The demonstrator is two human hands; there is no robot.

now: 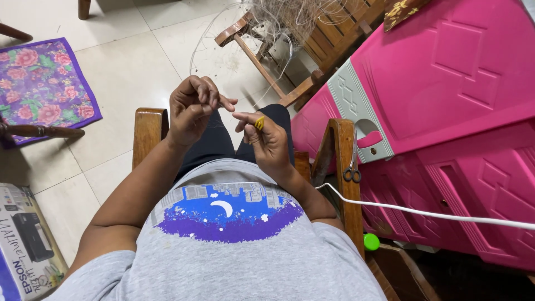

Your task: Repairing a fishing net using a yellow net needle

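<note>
Two bare hands are raised at centre frame above the lap. The left hand (192, 108) is curled, fingertips pinched on a thin pale wire strand (207, 33) that runs to the upper centre. The right hand (266, 139) is clenched around a small yellow clip-like piece (259, 122). Small steel scissors (352, 170) are hung on the wooden chair arm (341, 161), right of centre.

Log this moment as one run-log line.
left hand: pinching thin thread | right hand: holds small yellow piece | scissors: hanging on chair arm
</note>
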